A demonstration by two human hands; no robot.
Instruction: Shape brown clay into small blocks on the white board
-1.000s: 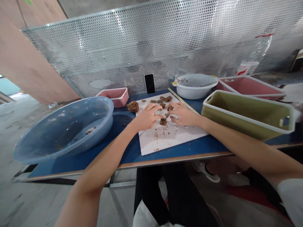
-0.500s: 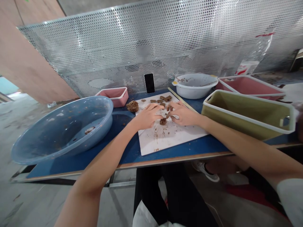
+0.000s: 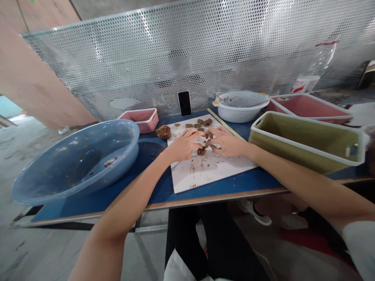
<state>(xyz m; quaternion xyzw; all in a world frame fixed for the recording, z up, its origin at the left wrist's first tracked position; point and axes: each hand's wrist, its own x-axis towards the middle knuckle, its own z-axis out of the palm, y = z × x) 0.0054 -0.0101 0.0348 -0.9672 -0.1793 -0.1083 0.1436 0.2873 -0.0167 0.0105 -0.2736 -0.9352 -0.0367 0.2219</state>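
Observation:
On a white board (image 3: 190, 177), my left hand (image 3: 184, 145) and my right hand (image 3: 227, 142) face each other with curved fingers. Thumb and forefinger of each hand are apart. A small brown clay-like lump (image 3: 201, 151) lies just below the fingertips, close to my left thumb and the right fingertips; exact contact is hard to make out. Another brown bit (image 3: 207, 135) shows between the two hands, partly hidden by fingers. Several flat brown pieces (image 3: 205, 122) lie behind the hands. A larger rough brown lump (image 3: 163, 132) sits at the board's left edge. Crumbs and smears mark the board.
A big blue basin (image 3: 125, 171) stands left, with a pink tray (image 3: 150, 121) behind it. A phone (image 3: 184, 103) leans on the perforated metal screen (image 3: 123, 58). A pale stick (image 3: 224, 124), white basin (image 3: 241, 113), green bin (image 3: 293, 150), pink bin (image 3: 322, 113) and bottle (image 3: 310, 74) are right.
My right fingertips have shifted slightly left, closer to my left fingers. The small lump stays in nearly the same spot.

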